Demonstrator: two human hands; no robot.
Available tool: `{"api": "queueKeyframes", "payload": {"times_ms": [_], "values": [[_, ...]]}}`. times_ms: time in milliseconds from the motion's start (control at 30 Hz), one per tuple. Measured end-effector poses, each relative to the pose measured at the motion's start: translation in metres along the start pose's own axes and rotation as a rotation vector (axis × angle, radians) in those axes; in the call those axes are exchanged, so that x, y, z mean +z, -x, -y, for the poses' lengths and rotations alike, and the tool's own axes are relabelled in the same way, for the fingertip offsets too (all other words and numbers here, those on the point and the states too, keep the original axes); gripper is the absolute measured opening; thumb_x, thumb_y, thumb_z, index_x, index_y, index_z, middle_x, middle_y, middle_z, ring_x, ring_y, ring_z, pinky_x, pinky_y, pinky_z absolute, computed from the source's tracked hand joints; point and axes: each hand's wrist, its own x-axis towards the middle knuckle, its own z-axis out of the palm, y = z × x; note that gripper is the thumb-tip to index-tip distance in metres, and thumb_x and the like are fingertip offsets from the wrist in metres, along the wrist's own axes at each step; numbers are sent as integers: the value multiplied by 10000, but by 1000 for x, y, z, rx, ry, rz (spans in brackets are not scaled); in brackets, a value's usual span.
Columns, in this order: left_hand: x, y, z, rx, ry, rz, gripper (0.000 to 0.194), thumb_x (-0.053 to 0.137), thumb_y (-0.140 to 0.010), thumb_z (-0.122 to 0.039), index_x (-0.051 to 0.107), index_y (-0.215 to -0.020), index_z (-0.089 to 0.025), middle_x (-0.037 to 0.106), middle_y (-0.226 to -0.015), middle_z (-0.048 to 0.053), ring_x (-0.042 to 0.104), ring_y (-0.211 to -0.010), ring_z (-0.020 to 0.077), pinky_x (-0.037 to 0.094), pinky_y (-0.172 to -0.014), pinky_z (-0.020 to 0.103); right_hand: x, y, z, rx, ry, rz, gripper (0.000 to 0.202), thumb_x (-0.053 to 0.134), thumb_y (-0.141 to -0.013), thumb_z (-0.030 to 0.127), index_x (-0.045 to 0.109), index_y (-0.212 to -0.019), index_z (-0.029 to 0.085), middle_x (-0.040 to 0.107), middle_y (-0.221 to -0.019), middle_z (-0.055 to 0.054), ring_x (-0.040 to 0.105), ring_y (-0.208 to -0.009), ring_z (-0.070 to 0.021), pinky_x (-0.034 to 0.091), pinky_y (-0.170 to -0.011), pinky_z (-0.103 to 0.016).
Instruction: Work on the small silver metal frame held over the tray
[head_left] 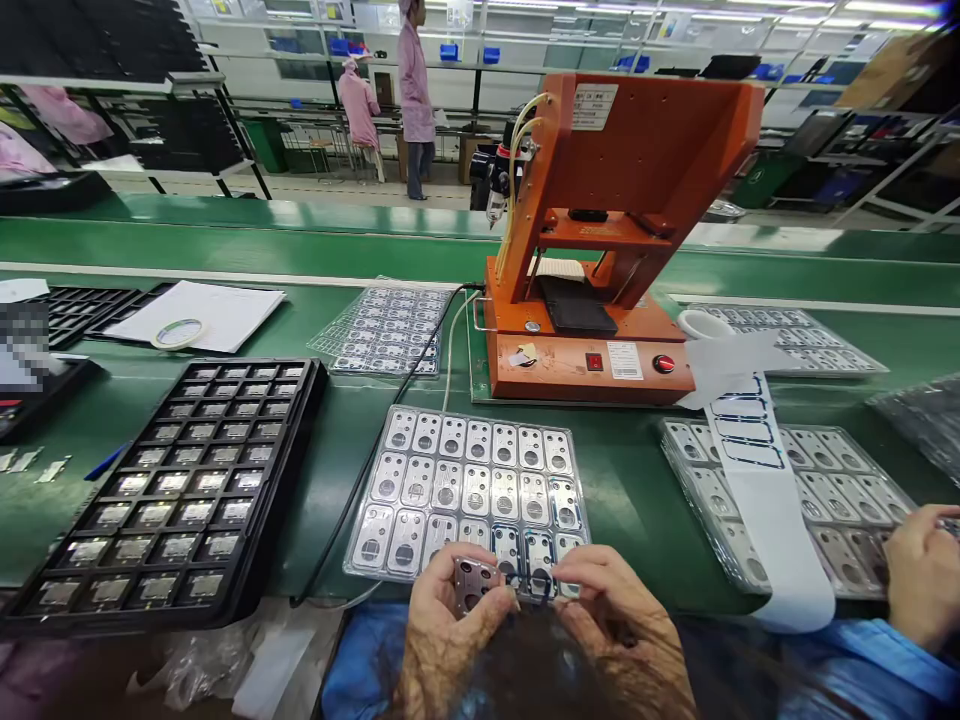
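Your left hand [454, 605] is nearly closed, pinching a silver plate [474, 584] between thumb and fingers over the near edge of the clear tray [354, 562]. Your right hand [615, 610] is curled narrow, its fingertips at a dark blue strip [537, 584] beside that plate; whether they grip or only touch it, I cannot tell. Beyond the tray, the orange press [645, 130] bears an upper white label [594, 106] and a lower white label [625, 360], both printed too small to read.
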Motion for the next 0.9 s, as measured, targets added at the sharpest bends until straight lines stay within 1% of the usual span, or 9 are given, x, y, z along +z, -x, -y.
{"api": "queueKeyframes", "payload": {"times_ms": [100,300,400,467,600,667,733,800,900], "values": [[-2,0,1,7,-1,0,336,1045,-595,-383,864,-843,-246,765,-733,-22,713,-686,186,555,-724,296,-4,-1,-6,19,5,60,243,903,-1015,769,946,-955,537,785,-983,-10,605,-671,-256,497,-670,-437],[-11,-2,4,17,10,97,400,1153,-662,-494,880,-872,-290,775,-717,-41,803,-708,218,594,-761,343,-9,-15,-21,-110,-2,253,133,1006,-955,613,944,-938,496,761,-839,-28,641,-595,-291,483,-533,-423],[-17,-6,7,-19,59,160,399,1172,-756,-584,932,-916,-309,827,-784,-47,845,-746,213,627,-817,367,-9,-16,-11,-49,16,225,269,976,-981,701,901,-864,470,727,-822,-35,610,-635,-299,457,-607,-449],[-21,-10,13,-123,167,230,435,1167,-821,-661,989,-997,-305,856,-812,-26,903,-842,239,684,-920,392,-13,-18,-1,-6,26,208,327,959,-998,729,877,-839,456,727,-831,-41,624,-689,-310,462,-664,-459],[-33,-26,33,-311,352,350,606,1171,-803,-761,1034,-1162,-292,982,-1164,83,983,-1084,333,768,-1008,396,-33,-29,11,15,-40,358,370,949,-1025,704,873,-809,414,711,-803,-50,661,-714,-292,512,-676,-414],[-39,-36,47,-370,409,445,494,1061,-947,-721,1031,-1235,-321,975,-1376,83,977,-1228,347,770,-1030,393,-37,-35,16,27,-122,415,431,951,-1009,746,874,-781,389,668,-759,-45,626,-672,-255,497,-644,-367],[-44,-44,60,-432,465,566,393,812,-1135,-626,1003,-1351,-359,966,-1420,44,947,-1348,325,754,-1083,408,-33,-37,25,58,-180,392,501,980,-969,792,868,-747,357,633,-749,-41,613,-685,-228,491,-640,-329],[-46,-46,66,-469,509,659,423,636,-1197,-514,973,-1423,-395,962,-1431,0,940,-1358,281,741,-1102,409,-20,-35,37,166,-221,293,544,1052,-899,808,865,-721,329,640,-833,-36,639,-752,-208,544,-684,-318],[-42,-33,56,-440,613,708,429,757,-1194,-594,957,-1493,-362,972,-1408,33,951,-1285,238,729,-1109,357,-1,-29,55,363,-266,220,612,1139,-774,842,889,-721,287,679,-1065,-30,672,-739,-149,616,-692,-313]]}}
